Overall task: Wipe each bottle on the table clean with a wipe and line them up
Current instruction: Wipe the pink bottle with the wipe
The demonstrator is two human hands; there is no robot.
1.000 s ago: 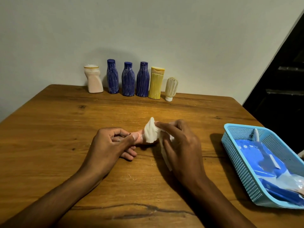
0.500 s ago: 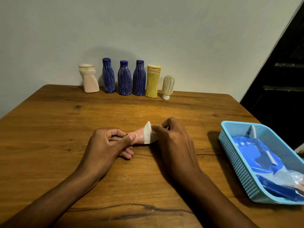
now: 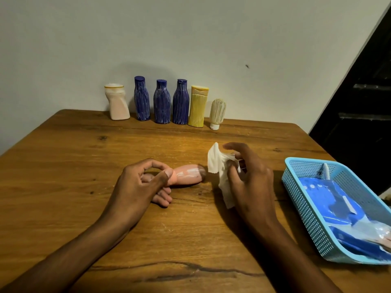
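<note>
Pinning the pink bottle flat on the bench so its streaked side faces up, the left hand grips its end while the right hand pinches the wipe just beside it.

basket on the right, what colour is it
Light blue basket, seen in the head view.

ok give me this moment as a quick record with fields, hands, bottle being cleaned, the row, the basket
left hand: grips the pink bottle, which lies on its side on the table
right hand: holds the white wipe, just clear of the bottle
bottle state: white streaks visible on its side
back row: six bottles upright by the wall, three of them blue
basket: light blue, right of the hands, holds blue packets
</note>
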